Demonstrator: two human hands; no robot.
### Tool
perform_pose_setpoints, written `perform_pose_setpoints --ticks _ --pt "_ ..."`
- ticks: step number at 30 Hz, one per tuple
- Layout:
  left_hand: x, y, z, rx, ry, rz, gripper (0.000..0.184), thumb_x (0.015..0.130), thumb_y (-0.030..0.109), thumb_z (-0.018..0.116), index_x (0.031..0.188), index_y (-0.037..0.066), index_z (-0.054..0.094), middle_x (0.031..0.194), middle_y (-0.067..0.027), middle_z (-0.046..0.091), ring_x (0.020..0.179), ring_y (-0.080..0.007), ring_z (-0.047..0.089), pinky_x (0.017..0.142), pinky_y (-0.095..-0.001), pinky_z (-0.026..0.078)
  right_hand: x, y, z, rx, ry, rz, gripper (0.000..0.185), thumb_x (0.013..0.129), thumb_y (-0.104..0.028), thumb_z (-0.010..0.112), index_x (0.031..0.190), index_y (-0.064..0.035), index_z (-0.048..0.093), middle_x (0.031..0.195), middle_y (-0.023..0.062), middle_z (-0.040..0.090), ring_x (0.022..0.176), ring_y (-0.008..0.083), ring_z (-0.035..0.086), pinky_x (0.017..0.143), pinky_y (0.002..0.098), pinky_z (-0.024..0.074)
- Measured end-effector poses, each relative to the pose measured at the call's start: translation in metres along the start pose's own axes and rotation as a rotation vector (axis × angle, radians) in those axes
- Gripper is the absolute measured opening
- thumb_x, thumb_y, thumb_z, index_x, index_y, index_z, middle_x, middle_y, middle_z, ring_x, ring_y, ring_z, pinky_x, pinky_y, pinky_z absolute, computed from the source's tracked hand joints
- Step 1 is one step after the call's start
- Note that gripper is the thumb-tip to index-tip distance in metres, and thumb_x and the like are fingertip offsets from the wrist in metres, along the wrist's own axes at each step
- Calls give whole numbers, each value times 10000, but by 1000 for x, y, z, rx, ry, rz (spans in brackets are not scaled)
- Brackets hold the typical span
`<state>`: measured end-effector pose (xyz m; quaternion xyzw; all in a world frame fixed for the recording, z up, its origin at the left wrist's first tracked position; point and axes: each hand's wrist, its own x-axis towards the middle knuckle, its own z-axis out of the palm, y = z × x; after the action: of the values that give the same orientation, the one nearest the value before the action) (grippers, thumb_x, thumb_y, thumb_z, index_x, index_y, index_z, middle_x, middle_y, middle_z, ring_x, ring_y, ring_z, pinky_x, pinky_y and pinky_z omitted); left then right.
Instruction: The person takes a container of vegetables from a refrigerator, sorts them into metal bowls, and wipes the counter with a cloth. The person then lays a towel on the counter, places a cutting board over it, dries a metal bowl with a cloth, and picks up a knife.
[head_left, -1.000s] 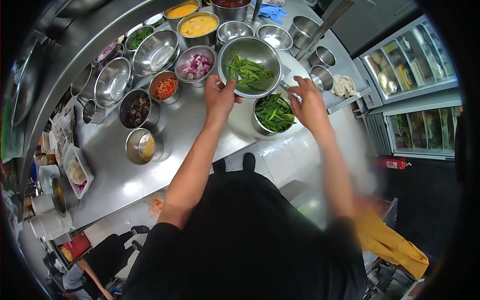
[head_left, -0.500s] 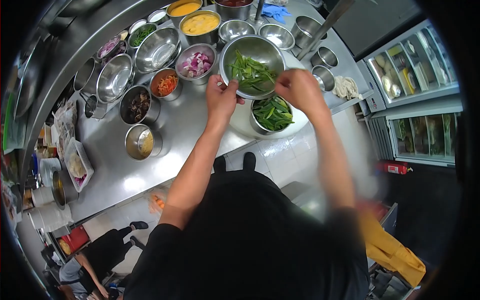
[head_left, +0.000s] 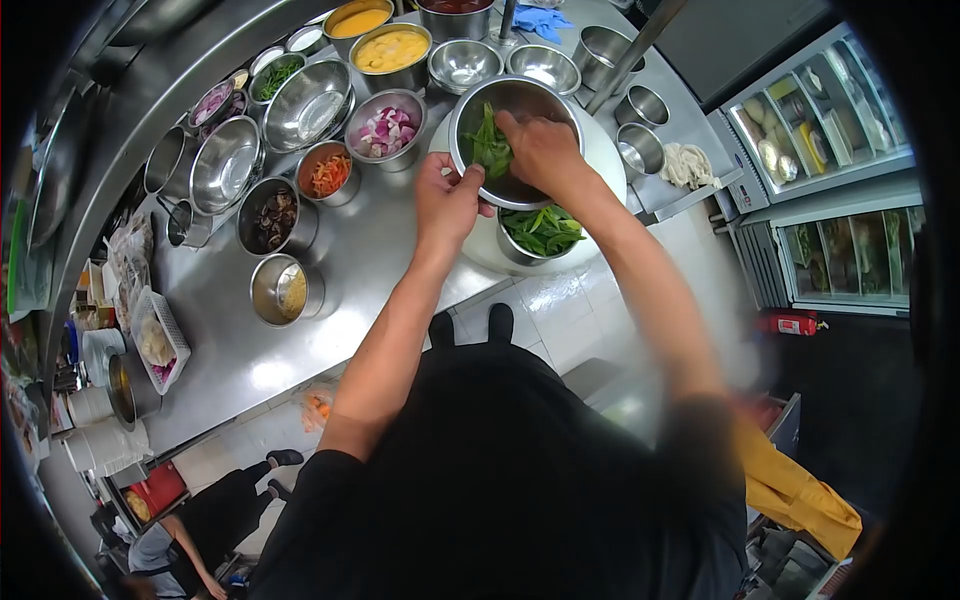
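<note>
Silver stainless steel table (head_left: 360,230), round white board (head_left: 608,160) on it. Wide round silver metal bowl (head_left: 545,98) over the board, looks light, stiff, maybe slick; rim is best hold, and my left hand (head_left: 452,200) pinches it, thumb over edge. Deep silver metal pot (head_left: 520,256) just nearer me. My right hand (head_left: 545,155) is inside the bowl at the long green vegetable strips (head_left: 487,145); can't tell if fingers close. Strips probably light, bendy, bruisable: take mid-bunch. Half a second ago: right hand at rim, strips more spread
</note>
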<state>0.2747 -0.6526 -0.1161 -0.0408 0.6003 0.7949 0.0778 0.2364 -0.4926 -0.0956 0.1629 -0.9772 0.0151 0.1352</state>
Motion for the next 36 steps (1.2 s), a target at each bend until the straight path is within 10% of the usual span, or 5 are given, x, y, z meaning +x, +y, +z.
perform_pose_setpoints --ticks 7,21,28,36 --pt "-3 1 -7 -46 8 -35 161 876 66 580 943 37 437 772 -130 616 518 -152 577 421 -256 470 19 34 -62 574 -422 4 491 715 -93 639 1202 -105 580 753 150 661 714 221 660 661 348 512" --pt "0 5 -3 -56 -4 -101 174 875 67 593 952 43 439 779 -129 620 497 -146 561 415 -257 468 19 54 -66 793 -229 158 366 745 -131 727 1091 -60 628 746 86 664 652 174 612 645 321 487" --pt "2 3 -3 -46 -5 -110 166 878 70 590 954 48 443 782 -124 627 539 -149 580 437 -267 480 -5 22 -57 139 104 83 325 738 -118 631 1061 -117 661 827 144 681 757 329 660 667 417 534" --pt "-1 2 2 -26 -19 -56 202 872 72 603 963 29 428 769 -142 618 498 -157 580 404 -256 470 -21 0 -17 232 -146 -64 116 737 -86 578 744 -80 693 905 165 608 788 333 638 668 434 515"
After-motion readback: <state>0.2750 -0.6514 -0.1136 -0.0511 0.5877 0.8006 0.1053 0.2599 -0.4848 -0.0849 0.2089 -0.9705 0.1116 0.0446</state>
